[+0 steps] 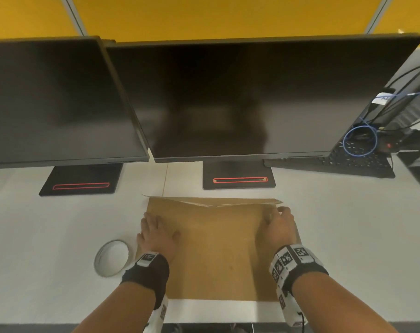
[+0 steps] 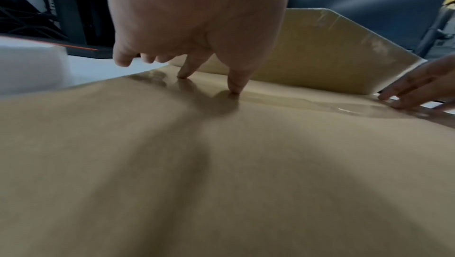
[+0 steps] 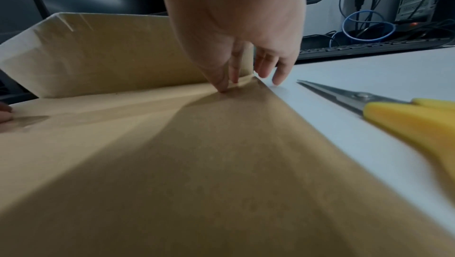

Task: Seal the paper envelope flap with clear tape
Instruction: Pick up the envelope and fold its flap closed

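A brown paper envelope (image 1: pixel 216 248) lies flat on the white desk (image 1: pixel 348 236). Its flap (image 1: pixel 211 201) at the far edge stands raised, as the wrist views show (image 2: pixel 320 51) (image 3: pixel 110 56). My left hand (image 1: pixel 153 224) rests spread on the envelope's left part, its fingertips (image 2: pixel 234 88) pressing the paper just before the fold. My right hand (image 1: pixel 275 212) is at the flap's right end, thumb and forefinger tips (image 3: pixel 222 88) pressing on the crease while the other fingers hang past the envelope's edge. A roll of clear tape (image 1: pixel 113 258) lies left of my left wrist.
Yellow-handled scissors (image 3: pixel 393 117) lie on the desk right of the envelope. Two dark monitors (image 1: pixel 240 99) on stands (image 1: pixel 239 180) rise just behind the flap. A keyboard (image 1: pixel 348 162) and cables (image 1: pixel 359 140) sit at the back right.
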Tool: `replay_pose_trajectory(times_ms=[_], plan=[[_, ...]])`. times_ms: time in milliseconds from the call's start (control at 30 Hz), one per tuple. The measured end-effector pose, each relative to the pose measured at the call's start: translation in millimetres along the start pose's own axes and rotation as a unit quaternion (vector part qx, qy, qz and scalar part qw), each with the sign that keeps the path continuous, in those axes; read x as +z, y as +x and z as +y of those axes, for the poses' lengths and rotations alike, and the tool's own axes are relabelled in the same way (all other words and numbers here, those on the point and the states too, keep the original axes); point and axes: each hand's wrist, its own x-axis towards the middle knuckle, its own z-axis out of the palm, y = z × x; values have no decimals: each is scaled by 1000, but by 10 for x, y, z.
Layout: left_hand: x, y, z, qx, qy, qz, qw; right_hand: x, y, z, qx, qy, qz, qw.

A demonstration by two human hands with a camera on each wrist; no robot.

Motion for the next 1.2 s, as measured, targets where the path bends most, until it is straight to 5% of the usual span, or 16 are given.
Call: replay_pose_trajectory(times_ms=[100,267,500,733,900,1200], plan=[[4,-87,115,16,17,7,1000,-30,-59,-73,-31,-9,45,998],[46,-193,186,39,-23,-36,998,-107,-185,-214,-112,129,201,965],[70,-341,180,107,19,-42,993,43,-157,-389,-348,-66,21,935],[4,-407,139,178,68,87,978,272,-237,-416,-327,-58,-108,937],[177,-377,157,288,106,-28,951,315,-276,-462,-304,-83,-136,939],[252,-378,225,251,139,-110,952,391,-372,-350,-300,-77,-150,939]])
